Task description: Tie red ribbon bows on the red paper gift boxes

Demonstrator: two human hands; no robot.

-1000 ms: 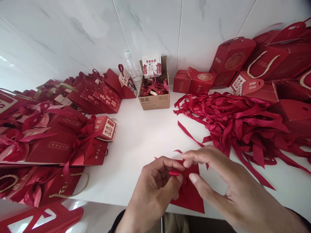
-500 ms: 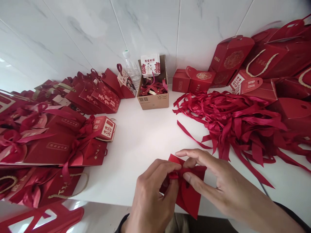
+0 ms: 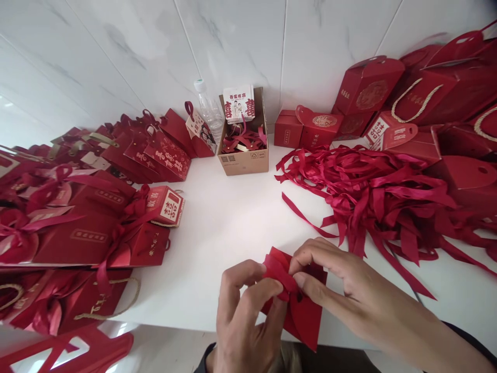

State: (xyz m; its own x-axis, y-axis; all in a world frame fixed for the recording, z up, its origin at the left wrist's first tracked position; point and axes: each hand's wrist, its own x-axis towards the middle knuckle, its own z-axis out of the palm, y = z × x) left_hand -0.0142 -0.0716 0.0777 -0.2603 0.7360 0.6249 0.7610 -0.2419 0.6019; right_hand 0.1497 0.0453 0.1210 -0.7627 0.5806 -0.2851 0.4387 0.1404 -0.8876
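Near the table's front edge lies a red gift box (image 3: 305, 321), with a red ribbon (image 3: 280, 269) bunched over its top. My left hand (image 3: 250, 311) pinches the ribbon from the left, thumb and fingers closed on it. From the right, my right hand (image 3: 341, 282) grips the ribbon between thumb and forefinger, close to my left fingertips. My hands cover much of the box and the middle of the ribbon, so I cannot tell how the ribbon is looped there.
A heap of loose red ribbons (image 3: 373, 191) spreads over the right side, before red boxes (image 3: 368, 85). At the back stand a cardboard box (image 3: 245, 163) and a plastic bottle (image 3: 209, 111). Ribbon-tied red boxes (image 3: 87, 235) crowd the left. A red stool (image 3: 104, 347) is below.
My left fingers have shifted and opened out a wide fold of ribbon at the upper left. My right forefinger has curled in to pinch the ribbon against the thumb.
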